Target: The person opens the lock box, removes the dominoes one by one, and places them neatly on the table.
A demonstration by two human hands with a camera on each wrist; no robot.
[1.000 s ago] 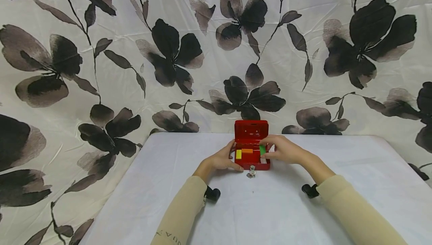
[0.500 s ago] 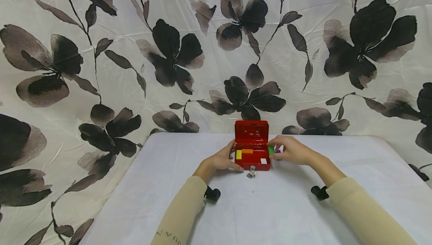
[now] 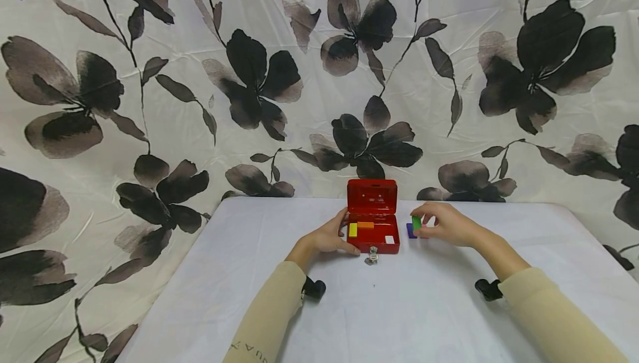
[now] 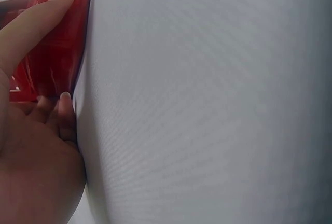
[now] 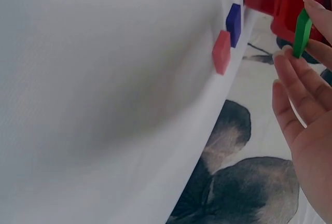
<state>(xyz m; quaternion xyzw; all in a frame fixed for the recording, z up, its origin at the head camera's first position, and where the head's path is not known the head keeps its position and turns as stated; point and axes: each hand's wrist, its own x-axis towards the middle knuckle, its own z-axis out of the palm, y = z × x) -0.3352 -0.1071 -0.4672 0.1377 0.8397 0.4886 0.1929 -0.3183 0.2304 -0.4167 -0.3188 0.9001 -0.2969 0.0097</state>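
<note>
A red metal cash box (image 3: 369, 236) stands at the table's back with its lid raised. Inside lie a yellow block (image 3: 353, 230), an orange block (image 3: 365, 225) and a small white piece (image 3: 389, 239). My left hand (image 3: 324, 236) grips the box's left side, thumb at the front corner; the left wrist view shows its fingertips against the red wall. To the right of the box, my right hand (image 3: 446, 223) pinches a green block (image 5: 302, 33) between thumb and fingers, off the table. Below it on the cloth, a purple block (image 5: 234, 24) and a pink block (image 5: 221, 53) sit side by side.
Small keys (image 3: 371, 257) hang at the box's front lock. White cloth covers the table (image 3: 379, 313), and its back edge meets a floral curtain (image 3: 299, 102) close behind the box. A black wrist mount shows on each sleeve.
My right hand has carried the green block out of the box, over its right wall and further right, beside the purple and pink blocks. The left hand has stayed on the box.
</note>
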